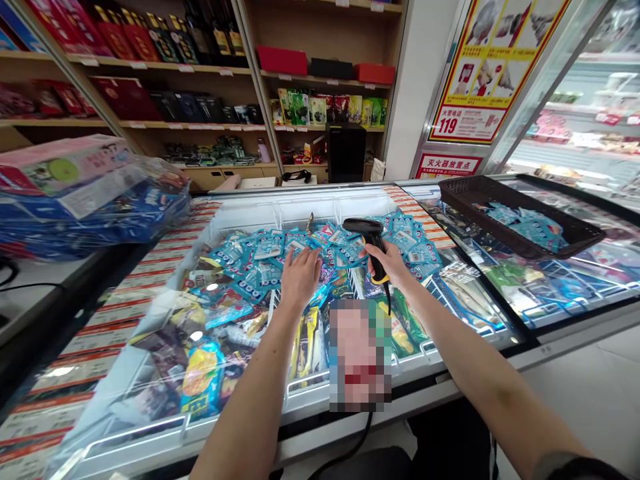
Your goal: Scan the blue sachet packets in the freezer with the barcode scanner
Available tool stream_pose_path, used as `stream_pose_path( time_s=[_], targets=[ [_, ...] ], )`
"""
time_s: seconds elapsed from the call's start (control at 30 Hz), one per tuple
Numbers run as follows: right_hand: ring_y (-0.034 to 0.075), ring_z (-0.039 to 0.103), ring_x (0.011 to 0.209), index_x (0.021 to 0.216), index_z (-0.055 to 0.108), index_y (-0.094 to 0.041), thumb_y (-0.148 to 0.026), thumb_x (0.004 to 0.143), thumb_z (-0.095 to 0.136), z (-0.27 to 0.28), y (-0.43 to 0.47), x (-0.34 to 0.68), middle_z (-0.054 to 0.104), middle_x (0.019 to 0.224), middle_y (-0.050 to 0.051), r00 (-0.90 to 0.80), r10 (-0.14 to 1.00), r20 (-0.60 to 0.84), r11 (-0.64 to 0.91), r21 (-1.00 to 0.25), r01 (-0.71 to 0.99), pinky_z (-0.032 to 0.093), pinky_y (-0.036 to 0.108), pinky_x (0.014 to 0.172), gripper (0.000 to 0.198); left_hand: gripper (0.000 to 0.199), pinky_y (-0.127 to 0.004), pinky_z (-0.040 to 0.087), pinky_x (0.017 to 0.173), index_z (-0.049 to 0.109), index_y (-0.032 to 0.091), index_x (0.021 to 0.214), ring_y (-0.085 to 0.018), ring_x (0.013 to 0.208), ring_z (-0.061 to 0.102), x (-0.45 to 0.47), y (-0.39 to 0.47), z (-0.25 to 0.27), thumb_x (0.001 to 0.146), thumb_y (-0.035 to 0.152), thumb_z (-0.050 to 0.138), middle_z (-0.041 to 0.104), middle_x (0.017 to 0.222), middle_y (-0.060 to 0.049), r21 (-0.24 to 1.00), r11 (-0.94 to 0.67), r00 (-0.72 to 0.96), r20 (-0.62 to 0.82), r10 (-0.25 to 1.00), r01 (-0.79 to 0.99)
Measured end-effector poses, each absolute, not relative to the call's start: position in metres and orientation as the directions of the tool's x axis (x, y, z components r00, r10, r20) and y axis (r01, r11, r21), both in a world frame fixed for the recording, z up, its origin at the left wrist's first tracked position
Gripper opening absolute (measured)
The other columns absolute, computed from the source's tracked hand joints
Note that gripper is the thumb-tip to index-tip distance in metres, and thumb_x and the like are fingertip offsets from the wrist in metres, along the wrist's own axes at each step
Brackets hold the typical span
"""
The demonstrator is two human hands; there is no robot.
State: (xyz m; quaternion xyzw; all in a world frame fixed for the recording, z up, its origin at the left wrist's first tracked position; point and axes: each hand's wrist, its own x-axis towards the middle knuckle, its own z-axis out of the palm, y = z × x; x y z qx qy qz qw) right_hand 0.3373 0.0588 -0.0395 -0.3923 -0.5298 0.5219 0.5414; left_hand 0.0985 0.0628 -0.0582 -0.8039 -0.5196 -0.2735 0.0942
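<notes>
My right hand (389, 264) grips a black and yellow barcode scanner (365, 228) by its handle, its head pointing left over the glass. A cable hangs from the handle's lower end. To its left, my left hand (301, 275) rests with fingers stretched forward onto small blue packets (270, 245); whether a packet lies under the fingertips is hidden. Many such packets are spread loosely over the glass top of a chest freezer (350, 195). Beneath the glass, wrapped ice creams (203, 373) sit in white wire baskets.
A dark brown basket (580, 235) with more blue packets stands on the freezer at right. Plastic-wrapped boxes (75, 193) are stacked at left. Price labels (120, 313) line the freezer's left side. Shelves (330, 80) with goods stand behind. A pixelated patch covers the front edge.
</notes>
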Motion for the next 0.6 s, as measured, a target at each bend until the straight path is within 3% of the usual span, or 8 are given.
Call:
stream_pose_path(
  time_s=[0.33,0.6],
  targets=[
    [0.009,0.054,0.04,0.088,0.056,-0.017,-0.053,0.075,0.067,-0.027,0.078,0.313,0.069,0.073,0.003,-0.294,0.944,0.148,0.11,-0.984,-0.143,0.043,0.02,0.036,0.039,0.041,-0.048,0.024,0.114,0.052,0.019,0.13,-0.023,0.127,0.05,0.096,0.07,-0.059,0.096,0.033,0.033,0.062,0.126,-0.011,0.158,-0.494,0.351,0.526,0.775,0.855],
    [0.009,0.051,0.038,0.087,0.055,-0.016,-0.053,0.079,0.062,-0.04,0.084,0.32,0.067,0.068,0.002,-0.345,0.922,0.174,0.085,-0.962,-0.259,0.043,0.022,0.037,0.039,0.046,-0.039,0.044,0.1,0.049,0.019,0.133,-0.025,0.122,0.053,0.115,0.095,-0.051,0.096,0.043,0.035,0.054,0.135,-0.01,0.38,-0.502,0.294,0.486,0.823,0.777]
  ],
)
